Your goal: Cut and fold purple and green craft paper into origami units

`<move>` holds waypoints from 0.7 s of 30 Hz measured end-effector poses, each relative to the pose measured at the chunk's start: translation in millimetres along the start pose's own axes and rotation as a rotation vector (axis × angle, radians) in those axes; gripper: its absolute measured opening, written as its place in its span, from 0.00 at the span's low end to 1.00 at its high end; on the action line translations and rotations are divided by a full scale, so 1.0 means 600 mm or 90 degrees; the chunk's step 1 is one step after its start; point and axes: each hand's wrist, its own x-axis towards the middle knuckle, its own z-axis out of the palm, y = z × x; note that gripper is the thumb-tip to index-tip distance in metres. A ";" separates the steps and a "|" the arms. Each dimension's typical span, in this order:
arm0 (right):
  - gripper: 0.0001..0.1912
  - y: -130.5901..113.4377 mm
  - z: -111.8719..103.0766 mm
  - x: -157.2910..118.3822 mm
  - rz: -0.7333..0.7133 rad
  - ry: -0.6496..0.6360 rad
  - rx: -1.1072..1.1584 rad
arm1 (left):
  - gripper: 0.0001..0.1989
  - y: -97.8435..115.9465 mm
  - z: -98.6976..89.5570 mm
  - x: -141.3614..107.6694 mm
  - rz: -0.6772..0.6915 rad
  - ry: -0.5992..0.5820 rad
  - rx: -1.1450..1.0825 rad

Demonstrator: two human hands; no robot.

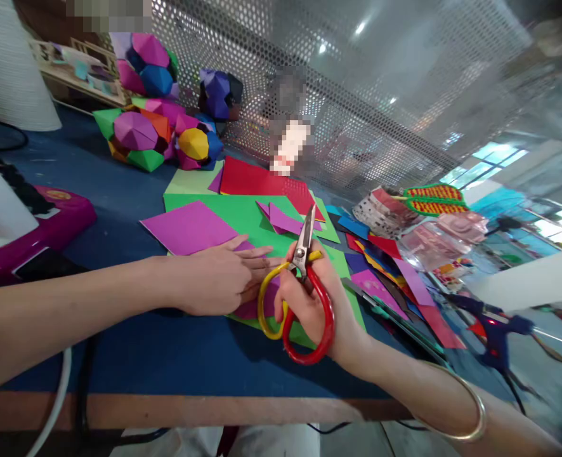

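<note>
My left hand (224,273) lies flat, fingers stretched out, on purple paper (195,225) over green sheets (243,212). Its fingertips reach beside my right hand (314,298), which is wrapped round scissors (300,254) with one red and one yellow handle. The scissor blades look closed and point away from me, up over the paper. Small folded purple pieces (283,219) and a red sheet (257,178) rest behind the blades. More purple paper lies partly hidden under my hands.
Colourful folded-paper balls (136,131) stand at the back left. A magenta device (66,216) is at the left. Paper scraps (376,289), a green-handled tool (399,324) and a blue glue gun (495,330) lie right. Perforated metal (357,127) runs behind the blue table (133,362).
</note>
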 end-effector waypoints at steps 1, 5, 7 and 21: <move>0.10 0.004 -0.006 0.001 -0.003 0.001 0.000 | 0.26 0.001 0.000 0.001 -0.008 -0.008 0.003; 0.09 0.014 -0.029 0.003 -0.007 -0.003 -0.023 | 0.28 -0.001 0.003 0.004 -0.015 0.009 -0.010; 0.08 0.015 -0.041 0.002 -0.006 -0.015 -0.034 | 0.28 -0.004 0.005 0.006 -0.008 0.033 -0.021; 0.09 0.017 -0.119 -0.011 0.036 0.019 -0.130 | 0.29 -0.014 0.018 0.006 -0.013 0.019 -0.093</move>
